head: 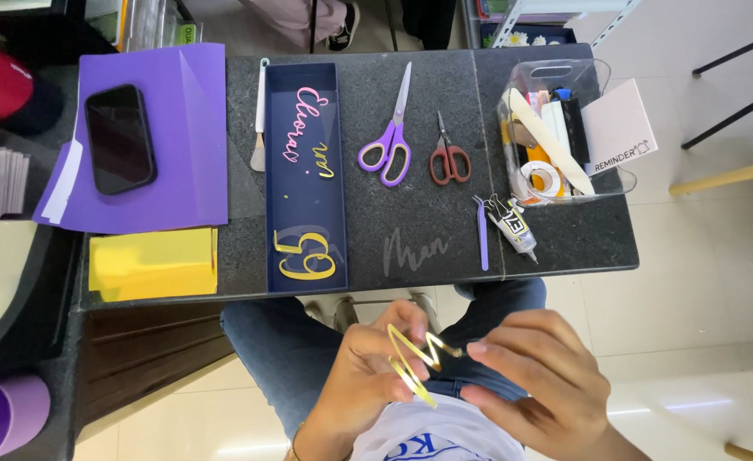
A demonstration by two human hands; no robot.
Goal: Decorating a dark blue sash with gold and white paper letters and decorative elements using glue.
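Both hands, left hand [368, 371] and right hand [534, 384], pinch a thin gold zigzag letter cutout [416, 358] below the near edge of the dark stone tabletop [427, 230]. It looks light, bendable, fragile; hold its edges.

A thin gold zigzag cutout [415, 358] (glossy, letter-like), tilted, pinched above the lap, off the table.

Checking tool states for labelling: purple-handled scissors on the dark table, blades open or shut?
Shut. The purple-handled scissors lie flat on the dark stone table, blades together in one narrow point, handle loops side by side.
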